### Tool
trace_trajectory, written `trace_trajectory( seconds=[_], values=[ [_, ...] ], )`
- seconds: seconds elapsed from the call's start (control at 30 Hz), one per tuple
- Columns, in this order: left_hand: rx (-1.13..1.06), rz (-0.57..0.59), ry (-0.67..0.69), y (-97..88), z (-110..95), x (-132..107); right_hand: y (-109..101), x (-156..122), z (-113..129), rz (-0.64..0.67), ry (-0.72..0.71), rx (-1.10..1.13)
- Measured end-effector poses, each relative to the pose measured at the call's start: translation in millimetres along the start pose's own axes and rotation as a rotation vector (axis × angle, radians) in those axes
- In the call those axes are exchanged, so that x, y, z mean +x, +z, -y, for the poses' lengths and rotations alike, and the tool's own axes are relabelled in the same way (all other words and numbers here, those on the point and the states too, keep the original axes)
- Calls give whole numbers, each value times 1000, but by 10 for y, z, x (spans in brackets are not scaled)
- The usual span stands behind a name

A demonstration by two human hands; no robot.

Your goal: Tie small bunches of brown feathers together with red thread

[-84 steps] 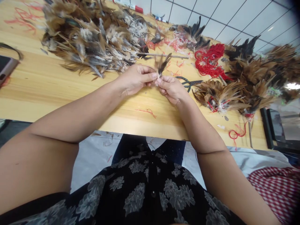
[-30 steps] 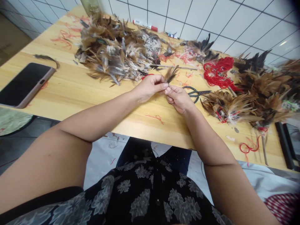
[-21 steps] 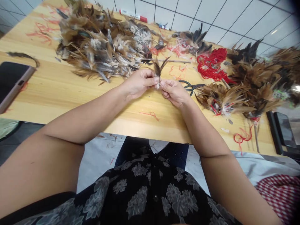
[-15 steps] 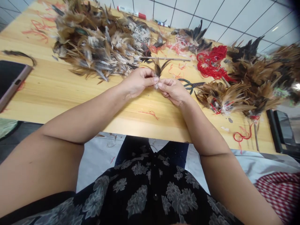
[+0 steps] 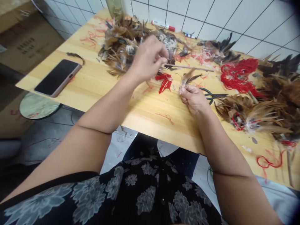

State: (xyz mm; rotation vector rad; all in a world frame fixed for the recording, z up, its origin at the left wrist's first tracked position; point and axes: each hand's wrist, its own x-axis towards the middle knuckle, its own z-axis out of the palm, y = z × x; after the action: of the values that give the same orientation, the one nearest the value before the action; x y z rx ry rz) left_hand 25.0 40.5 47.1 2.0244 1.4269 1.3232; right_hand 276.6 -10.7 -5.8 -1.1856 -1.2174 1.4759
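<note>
My right hand (image 5: 192,97) pinches a small tuft of brown and dark feathers (image 5: 187,79) by its pale base, with the tips pointing up and away. My left hand (image 5: 151,57) is raised in front of the big feather pile (image 5: 125,36), its thumb and fingers curled together; what they hold, if anything, is blurred. Just below those fingers, a short bundle of red yarn (image 5: 165,82) lies on the table. Close to the right of my right hand lie dark-handled scissors (image 5: 213,95). A thin stick (image 5: 191,67) lies beyond both hands.
Tied feather bunches (image 5: 248,114) and a heap of red yarn (image 5: 241,75) are on the right. A phone (image 5: 57,78) lies at the left of the wooden table (image 5: 140,109). Markers (image 5: 162,25) sit by the tiled wall, and cardboard boxes (image 5: 28,47) stand at far left.
My left hand has let go of the feather tuft and moved up and left, uncovering the red yarn bundle. The tuft stays in my right hand. The view has swung left.
</note>
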Motion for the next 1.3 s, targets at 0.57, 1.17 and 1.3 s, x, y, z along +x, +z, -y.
trace_trajectory(
  seconds=[0.57, 1.17, 1.3],
  values=[
    [258, 155, -79, -856, 1266, -577, 125, 88, -90, -30, -89, -106],
    [-76, 278, 251, 194, 253, -324, 94, 180, -194, -11, -85, -141],
    [-119, 301, 252, 208, 334, -412, 88, 169, -213, 18, -96, -194]
  ],
)
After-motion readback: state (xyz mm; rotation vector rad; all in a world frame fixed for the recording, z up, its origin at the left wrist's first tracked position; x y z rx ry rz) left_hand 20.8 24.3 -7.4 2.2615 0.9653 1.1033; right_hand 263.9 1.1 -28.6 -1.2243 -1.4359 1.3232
